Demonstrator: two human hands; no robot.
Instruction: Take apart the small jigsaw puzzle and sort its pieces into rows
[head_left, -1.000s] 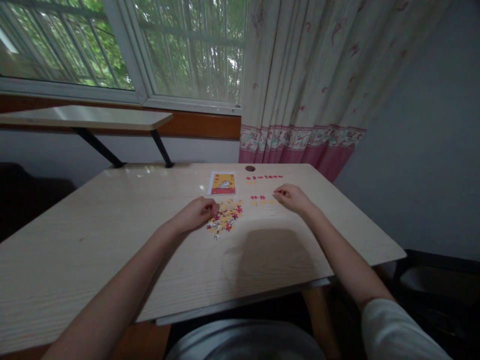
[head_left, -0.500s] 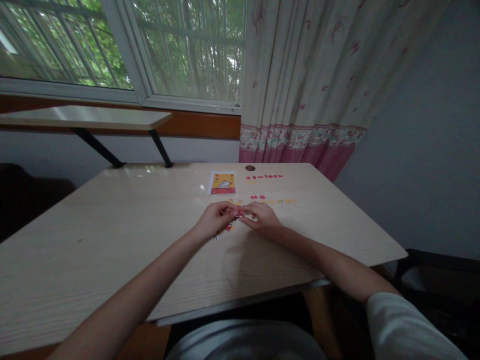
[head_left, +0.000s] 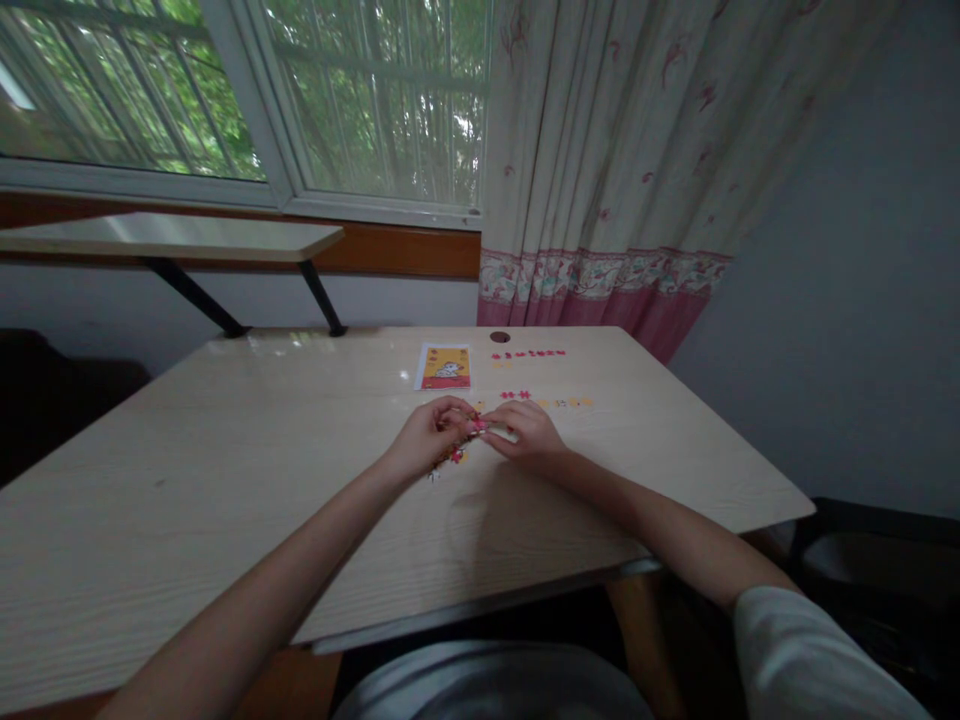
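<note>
My left hand (head_left: 427, 438) and my right hand (head_left: 528, 433) meet fingertip to fingertip over a pile of small red and yellow puzzle pieces (head_left: 453, 456) on the pale wooden desk (head_left: 225, 470). Both hands are closed in a pinch around a small red puzzle piece (head_left: 478, 425) held between them. Most of the pile is hidden under my left hand. Beyond my hands lie a short row of red pieces (head_left: 515, 395), a row of yellow pieces (head_left: 571, 402) and a longer red row (head_left: 529, 353).
A picture card (head_left: 445, 367) with an orange and red image lies at the back of the desk, beside a round cable hole (head_left: 499, 337). A narrow shelf (head_left: 172, 236) hangs under the window. A floral curtain (head_left: 622, 160) falls behind the desk's right corner.
My right hand came left from the yellow row to join my left hand over the pile. My left hand slid slightly right. Since half a second ago both hands have barely shifted.
</note>
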